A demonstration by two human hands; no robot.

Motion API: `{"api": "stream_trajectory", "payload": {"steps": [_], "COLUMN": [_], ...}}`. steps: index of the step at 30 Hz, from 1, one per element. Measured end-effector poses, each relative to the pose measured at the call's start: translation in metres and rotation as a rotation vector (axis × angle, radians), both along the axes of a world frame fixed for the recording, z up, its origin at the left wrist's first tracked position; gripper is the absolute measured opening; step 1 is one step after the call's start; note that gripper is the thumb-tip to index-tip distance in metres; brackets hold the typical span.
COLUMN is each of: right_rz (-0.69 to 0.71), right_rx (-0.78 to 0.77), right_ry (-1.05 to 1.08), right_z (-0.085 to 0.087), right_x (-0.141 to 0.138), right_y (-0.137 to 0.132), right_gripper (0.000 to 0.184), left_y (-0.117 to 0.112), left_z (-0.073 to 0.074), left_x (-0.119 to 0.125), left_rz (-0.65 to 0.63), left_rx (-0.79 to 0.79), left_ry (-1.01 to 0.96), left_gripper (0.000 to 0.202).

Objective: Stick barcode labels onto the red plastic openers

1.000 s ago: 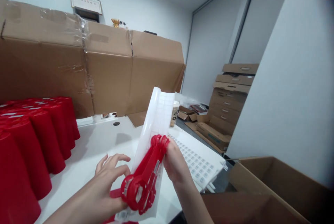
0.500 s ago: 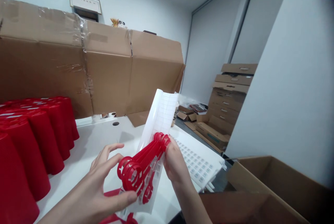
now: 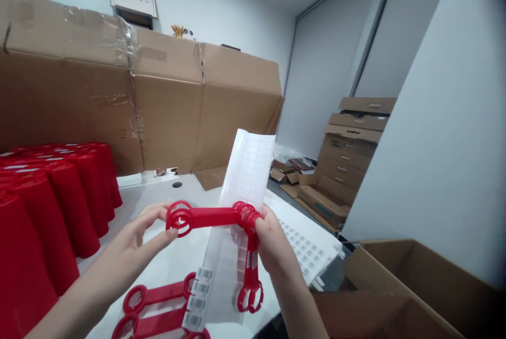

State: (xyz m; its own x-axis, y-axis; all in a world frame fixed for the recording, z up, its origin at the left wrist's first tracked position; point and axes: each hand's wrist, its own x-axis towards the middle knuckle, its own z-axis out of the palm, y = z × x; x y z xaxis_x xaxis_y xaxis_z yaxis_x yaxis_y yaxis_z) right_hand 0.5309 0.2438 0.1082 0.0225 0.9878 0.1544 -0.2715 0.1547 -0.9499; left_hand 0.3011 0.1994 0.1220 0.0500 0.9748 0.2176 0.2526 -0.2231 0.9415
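L hand [image 3: 130,239] grip closed on ring end of red plastic bar [image 3: 209,216] — R hand [image 3: 271,239] grips other end + label sheet [image 3: 247,181]. More red bars [image 3: 154,295] on white desk [image 3: 190,194], red cups [image 3: 75,202] far left.

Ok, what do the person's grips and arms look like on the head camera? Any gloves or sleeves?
The left grip and right grip are bare hands, with no gloves, rings or watch in view. The left forearm and right forearm show no sleeve or cuff.

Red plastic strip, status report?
Left hand on ring end of red plastic strip; right hand gripping its other end with barcode label sheet; more strips on table.
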Motion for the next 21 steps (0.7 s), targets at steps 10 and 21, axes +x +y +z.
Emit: {"api": "stream_trajectory", "payload": {"steps": [10, 21], "right_rz": [-0.032, 0.140], "right_rx": [0.084, 0.025], "right_ry": [-0.170, -0.025], "right_z": [-0.010, -0.003], "right_x": [-0.009, -0.010], "right_y": [-0.015, -0.006], "right_gripper": [0.031, 0.029], "left_y": [0.000, -0.012], "left_z": [0.013, 0.023], "left_x": [-0.003, -0.015], "left_rz": [0.094, -0.104], "left_rx": [-0.024, -0.185], "left_ry": [-0.083, -0.122], "left_gripper": [0.023, 0.034]}}
